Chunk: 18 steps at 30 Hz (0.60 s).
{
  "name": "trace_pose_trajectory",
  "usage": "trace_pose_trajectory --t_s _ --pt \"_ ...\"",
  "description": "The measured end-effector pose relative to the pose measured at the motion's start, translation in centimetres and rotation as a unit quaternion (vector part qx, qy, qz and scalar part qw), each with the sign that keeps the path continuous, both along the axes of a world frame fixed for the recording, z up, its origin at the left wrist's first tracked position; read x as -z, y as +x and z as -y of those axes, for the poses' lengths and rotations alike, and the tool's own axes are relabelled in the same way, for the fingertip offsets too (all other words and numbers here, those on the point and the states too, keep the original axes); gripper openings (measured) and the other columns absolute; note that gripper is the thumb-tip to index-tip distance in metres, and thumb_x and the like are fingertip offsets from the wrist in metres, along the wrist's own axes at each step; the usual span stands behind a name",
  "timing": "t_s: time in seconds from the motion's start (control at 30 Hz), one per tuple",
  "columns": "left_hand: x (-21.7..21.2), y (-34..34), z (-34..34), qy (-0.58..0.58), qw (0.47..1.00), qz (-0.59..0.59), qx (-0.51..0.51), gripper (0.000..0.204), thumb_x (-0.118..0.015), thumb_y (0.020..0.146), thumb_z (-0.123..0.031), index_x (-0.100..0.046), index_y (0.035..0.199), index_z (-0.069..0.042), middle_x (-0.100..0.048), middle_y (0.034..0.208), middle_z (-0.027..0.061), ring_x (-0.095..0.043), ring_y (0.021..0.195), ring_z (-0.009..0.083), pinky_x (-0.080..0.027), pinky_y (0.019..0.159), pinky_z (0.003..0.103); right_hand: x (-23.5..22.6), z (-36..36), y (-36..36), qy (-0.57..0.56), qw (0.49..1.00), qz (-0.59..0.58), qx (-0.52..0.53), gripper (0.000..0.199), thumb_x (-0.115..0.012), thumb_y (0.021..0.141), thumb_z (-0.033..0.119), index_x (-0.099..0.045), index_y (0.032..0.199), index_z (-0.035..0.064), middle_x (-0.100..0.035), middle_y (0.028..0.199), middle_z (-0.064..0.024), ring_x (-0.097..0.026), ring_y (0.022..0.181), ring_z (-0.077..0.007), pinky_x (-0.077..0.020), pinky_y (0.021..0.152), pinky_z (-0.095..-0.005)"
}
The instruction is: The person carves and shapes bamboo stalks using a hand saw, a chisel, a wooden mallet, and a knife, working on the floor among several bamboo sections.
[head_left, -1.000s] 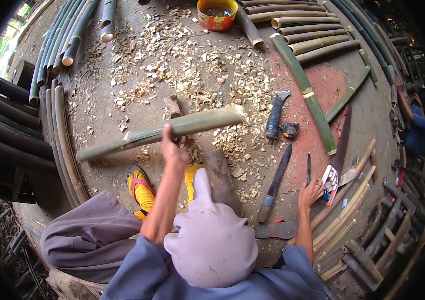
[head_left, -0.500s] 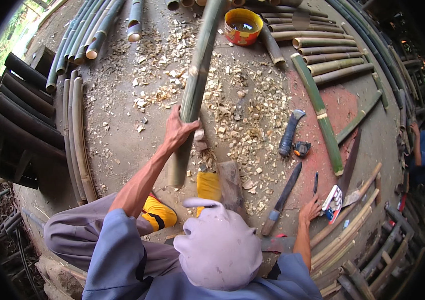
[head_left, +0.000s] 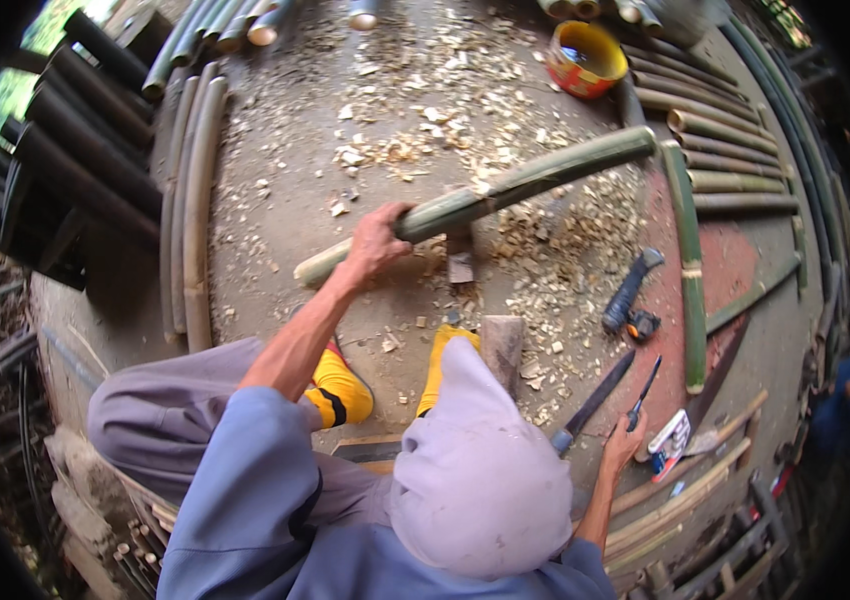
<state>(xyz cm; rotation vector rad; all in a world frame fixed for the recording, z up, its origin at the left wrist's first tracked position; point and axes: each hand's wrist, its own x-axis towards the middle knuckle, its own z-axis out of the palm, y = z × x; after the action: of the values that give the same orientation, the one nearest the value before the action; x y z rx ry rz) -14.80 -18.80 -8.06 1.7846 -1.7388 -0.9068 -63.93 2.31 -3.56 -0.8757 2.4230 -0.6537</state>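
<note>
My left hand [head_left: 379, 242] is closed around a green bamboo pole [head_left: 565, 172] near its left end. The pole slants up to the right and crosses above a small wooden block [head_left: 460, 262]. My right hand [head_left: 624, 440], low on the right, grips a slim dark pointed tool [head_left: 649, 380]; its exact kind is unclear. Just left of that hand lies a machete [head_left: 600, 395] with a dark blade. To its right is a white tool handle with red and blue parts [head_left: 669, 436]. Farther up lie a black-gripped tool [head_left: 630, 290] and a black-and-orange tape measure [head_left: 643, 324].
Wood chips [head_left: 405, 150] litter the floor. A yellow-and-red bucket [head_left: 585, 62] stands at the far right, beside stacked bamboo lengths [head_left: 735, 180]. A jointed green bamboo piece [head_left: 691, 270] lies on the red patch. Dark half-pipes [head_left: 85, 140] lean at left. Another person [head_left: 838, 408] is at the right edge.
The bamboo pole has swung clockwise from steep to a shallow slant, still in my left hand. My right hand has picked up the slim dark tool from the floor.
</note>
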Motion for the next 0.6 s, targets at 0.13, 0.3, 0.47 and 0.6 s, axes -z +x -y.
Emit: trace_pose_trajectory --t_s 0.13,0.3,0.47,0.6 --pt "2.3 1.4 -1.6 0.053 0.992 -0.116 0.024 0.061 -0.076 0.057 -0.011 -0.061 0.117 -0.011 -0.064 0.108 0.0142 -0.061 0.1 0.0299 -0.047 0.089 0.034 -2.5 3.4 5.7 -0.066 0.994 0.074 -0.041 0.029 -0.057 0.082 0.008 -0.043 0.108 0.0067 -0.052 0.068 -0.0077 -0.049 0.045 -0.0128 -0.0376 0.036 -0.0273" --pt "1.3 -0.4 -2.3 -0.019 0.988 0.118 0.1 0.063 -0.07 0.061 -0.022 -0.057 0.123 -0.017 -0.063 0.115 0.0051 -0.059 0.104 0.0248 -0.041 0.086 0.038 -3.8 6.8 10.5 -0.164 0.961 0.051 -0.215 0.032 -0.058 0.08 0.006 -0.04 0.106 0.004 -0.051 0.067 -0.0056 -0.05 0.05 -0.0113 -0.0396 0.042 -0.0243" --pt "0.8 0.2 -1.6 0.038 0.992 0.067 0.1 0.065 -0.071 0.058 -0.019 -0.058 0.121 -0.017 -0.064 0.11 0.0079 -0.06 0.1 0.0292 -0.047 0.084 0.039 -6.1 8.4 14.5 -0.146 0.931 0.218 -0.253 0.037 -0.058 0.075 0.002 -0.046 0.11 0.0018 -0.053 0.09 -0.0105 -0.054 0.058 -0.0136 -0.0439 0.046 -0.0248" --pt "0.5 0.2 -1.2 0.084 0.993 0.018 0.087 0.065 -0.073 0.057 -0.018 -0.058 0.121 -0.017 -0.065 0.106 0.012 -0.061 0.096 0.0319 -0.049 0.084 0.039 -6.1 9.3 17.2 -0.169 0.902 0.169 -0.359 0.041 -0.068 0.071 0.005 -0.051 0.108 -0.0006 -0.055 0.097 -0.0131 -0.057 0.063 -0.0149 -0.0477 0.054 -0.0267"
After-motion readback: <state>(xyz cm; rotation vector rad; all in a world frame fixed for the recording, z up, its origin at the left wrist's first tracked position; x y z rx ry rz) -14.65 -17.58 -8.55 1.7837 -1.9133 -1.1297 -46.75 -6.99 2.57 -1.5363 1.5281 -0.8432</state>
